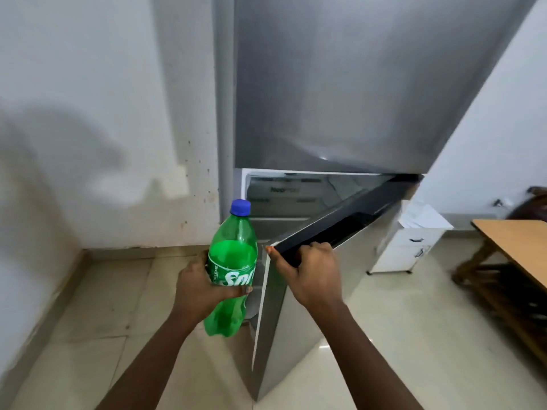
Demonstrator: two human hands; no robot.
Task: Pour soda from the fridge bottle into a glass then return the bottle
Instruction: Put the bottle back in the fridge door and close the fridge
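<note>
Left hand [196, 284] wraps the green plastic bottle [232, 272], blue cap [240, 207] on, upright just outside the fridge [340, 84]. Right hand [307, 272] grips the top edge of the half-open lower door [296, 321], which blocks most of the interior. White cabinet [408, 247] and wooden table [515, 244] at right, table cut off. Shelves blurred.

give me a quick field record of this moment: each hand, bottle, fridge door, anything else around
left hand: wrapped around the green soda bottle at its label
bottle: upright, blue cap on, partly full
right hand: gripping the top edge of the lower fridge door
lower door: partly open
upper door: shut
nearby: white cabinet, wooden table at right
glass: not in view
</note>
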